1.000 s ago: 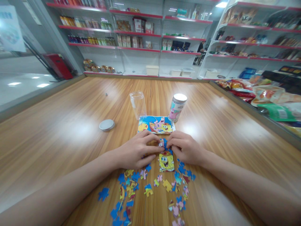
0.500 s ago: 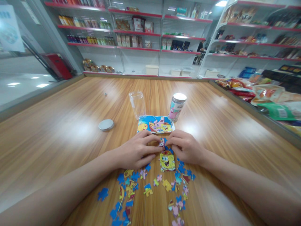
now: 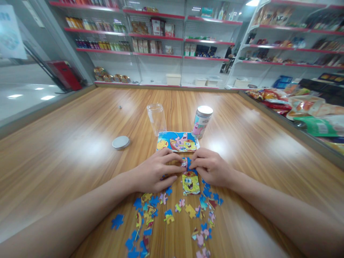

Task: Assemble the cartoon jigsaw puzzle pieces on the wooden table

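Observation:
A small joined section of jigsaw puzzle (image 3: 191, 183) lies flat on the table, a yellow cartoon face on its lower part and blue and pink above. My left hand (image 3: 158, 170) is open, fingers apart, its fingertips on the section's upper left. At the upper right, my right hand (image 3: 213, 166) has bent fingers closed on a blue jigsaw piece (image 3: 189, 162), partly hidden by the fingertips. Just beyond lies the picture sheet (image 3: 176, 141). Loose jigsaw pieces spread nearer me, left (image 3: 149, 213) and right (image 3: 206, 197), with a few under my left hand.
Behind the sheet stand a clear jar (image 3: 157, 120) and a capped jar (image 3: 202, 122) with a printed label. A silver lid (image 3: 120, 142) lies on the left of the wooden table (image 3: 88, 168). Bagged goods (image 3: 301, 107) line the right edge; stocked shelves (image 3: 158, 36) are at the back.
The fingertips of both hands have shifted slightly at the top of the joined section. Everything else looks the same, apart from a tiny shift of the whole view.

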`<action>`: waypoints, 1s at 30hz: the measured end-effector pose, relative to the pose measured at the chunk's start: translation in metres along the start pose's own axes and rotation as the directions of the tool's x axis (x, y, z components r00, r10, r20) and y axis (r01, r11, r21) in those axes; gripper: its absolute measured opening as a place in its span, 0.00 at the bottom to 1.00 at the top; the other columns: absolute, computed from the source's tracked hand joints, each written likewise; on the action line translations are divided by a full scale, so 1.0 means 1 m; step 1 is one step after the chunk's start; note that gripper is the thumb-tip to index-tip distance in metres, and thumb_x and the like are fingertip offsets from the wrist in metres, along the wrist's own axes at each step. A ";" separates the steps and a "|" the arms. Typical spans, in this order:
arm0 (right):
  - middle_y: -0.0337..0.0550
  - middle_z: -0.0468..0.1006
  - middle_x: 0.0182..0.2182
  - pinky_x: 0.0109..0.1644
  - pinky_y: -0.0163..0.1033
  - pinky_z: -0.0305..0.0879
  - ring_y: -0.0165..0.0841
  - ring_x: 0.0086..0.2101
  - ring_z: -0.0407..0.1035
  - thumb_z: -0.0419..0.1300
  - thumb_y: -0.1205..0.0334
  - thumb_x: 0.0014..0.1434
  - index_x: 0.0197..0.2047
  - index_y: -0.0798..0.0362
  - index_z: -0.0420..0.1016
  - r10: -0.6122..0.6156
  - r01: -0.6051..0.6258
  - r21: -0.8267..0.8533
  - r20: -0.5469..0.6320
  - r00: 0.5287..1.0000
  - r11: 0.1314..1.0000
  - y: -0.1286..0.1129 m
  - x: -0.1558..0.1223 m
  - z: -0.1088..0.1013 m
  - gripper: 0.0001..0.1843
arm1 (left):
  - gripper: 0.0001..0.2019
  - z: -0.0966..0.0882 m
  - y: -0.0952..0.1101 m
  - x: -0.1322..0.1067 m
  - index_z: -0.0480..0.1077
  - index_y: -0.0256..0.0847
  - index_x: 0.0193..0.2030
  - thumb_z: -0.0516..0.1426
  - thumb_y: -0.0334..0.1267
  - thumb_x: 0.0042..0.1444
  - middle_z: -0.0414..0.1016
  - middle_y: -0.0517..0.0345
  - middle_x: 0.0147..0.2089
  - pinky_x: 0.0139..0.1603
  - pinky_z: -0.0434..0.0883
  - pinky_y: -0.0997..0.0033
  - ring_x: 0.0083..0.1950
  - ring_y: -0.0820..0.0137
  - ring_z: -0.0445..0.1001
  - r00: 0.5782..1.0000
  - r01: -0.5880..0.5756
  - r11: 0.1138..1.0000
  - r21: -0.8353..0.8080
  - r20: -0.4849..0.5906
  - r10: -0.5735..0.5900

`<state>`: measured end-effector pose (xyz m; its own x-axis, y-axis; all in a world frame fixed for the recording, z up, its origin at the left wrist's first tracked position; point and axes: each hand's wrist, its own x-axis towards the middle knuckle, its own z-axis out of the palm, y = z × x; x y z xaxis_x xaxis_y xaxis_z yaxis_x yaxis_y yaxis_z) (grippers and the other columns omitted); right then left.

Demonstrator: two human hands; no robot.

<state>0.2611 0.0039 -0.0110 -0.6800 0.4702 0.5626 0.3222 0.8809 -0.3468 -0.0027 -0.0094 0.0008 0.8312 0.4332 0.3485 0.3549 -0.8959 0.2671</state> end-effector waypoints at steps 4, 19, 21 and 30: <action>0.46 0.76 0.34 0.38 0.40 0.70 0.34 0.35 0.71 0.56 0.76 0.58 0.34 0.54 0.81 0.017 -0.017 -0.007 -0.012 1.000 1.000 0.000 0.000 0.000 0.13 | 0.19 0.000 0.000 0.000 0.72 0.47 0.60 0.56 0.34 0.63 0.70 0.49 0.59 0.60 0.68 0.50 0.57 0.58 0.66 1.000 0.000 1.000 -0.002 0.008 0.000; 0.44 0.77 0.31 0.38 0.40 0.70 0.33 0.34 0.71 0.56 0.77 0.56 0.33 0.53 0.83 0.064 -0.065 -0.046 -0.008 0.998 0.997 0.000 0.001 -0.001 0.15 | 0.20 0.000 -0.001 -0.001 0.72 0.48 0.60 0.57 0.34 0.62 0.71 0.49 0.60 0.60 0.68 0.50 0.57 0.58 0.66 1.000 0.010 1.000 -0.001 0.009 -0.010; 0.44 0.76 0.31 0.38 0.40 0.69 0.33 0.33 0.71 0.56 0.77 0.57 0.34 0.52 0.83 0.063 -0.063 -0.053 -0.006 0.998 0.997 0.001 0.001 0.000 0.15 | 0.20 0.000 -0.001 0.000 0.72 0.48 0.60 0.57 0.34 0.62 0.71 0.49 0.59 0.60 0.69 0.50 0.57 0.58 0.66 1.000 0.008 1.000 -0.003 0.006 -0.008; 0.43 0.75 0.30 0.37 0.39 0.68 0.32 0.33 0.70 0.55 0.77 0.57 0.38 0.52 0.84 0.066 -0.065 -0.055 0.006 0.998 0.996 0.002 0.001 0.002 0.17 | 0.20 0.000 0.000 -0.001 0.72 0.47 0.60 0.57 0.35 0.62 0.70 0.49 0.60 0.60 0.68 0.49 0.57 0.57 0.66 1.000 0.016 1.000 -0.001 0.019 -0.016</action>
<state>0.2600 0.0058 -0.0127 -0.6617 0.5266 0.5338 0.4013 0.8501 -0.3411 -0.0033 -0.0094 0.0009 0.8333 0.4457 0.3271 0.3679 -0.8886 0.2738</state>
